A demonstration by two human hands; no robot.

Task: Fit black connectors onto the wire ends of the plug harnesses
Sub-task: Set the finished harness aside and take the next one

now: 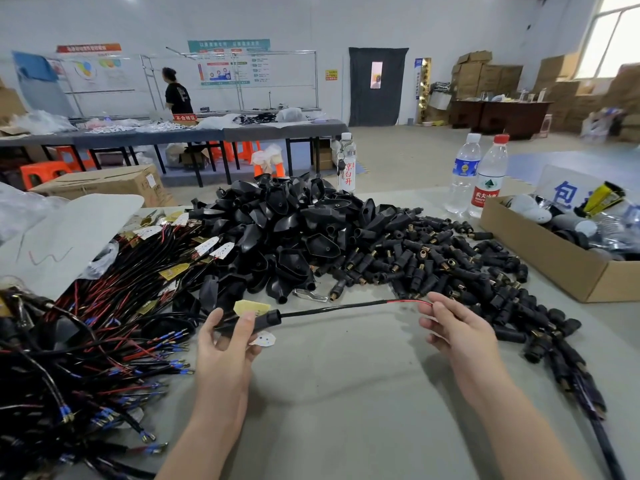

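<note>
Black plug harness (329, 308): our left hand (225, 344) grips the plug, right hand (457, 327) pinches its wire ends; connectors (433, 261), desk's (346, 393) right edge, unfitted.

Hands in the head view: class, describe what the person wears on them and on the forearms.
Nothing is worn on either. The left hand and right hand are bare, with no gloves, rings or wristwatch showing. Both forearms are uncovered down to the frame's edge; no sleeve comes into view.

Bright even daylight from window (613, 39) upper right, blown out; soft shadows; wide-angle edge bending.
</note>
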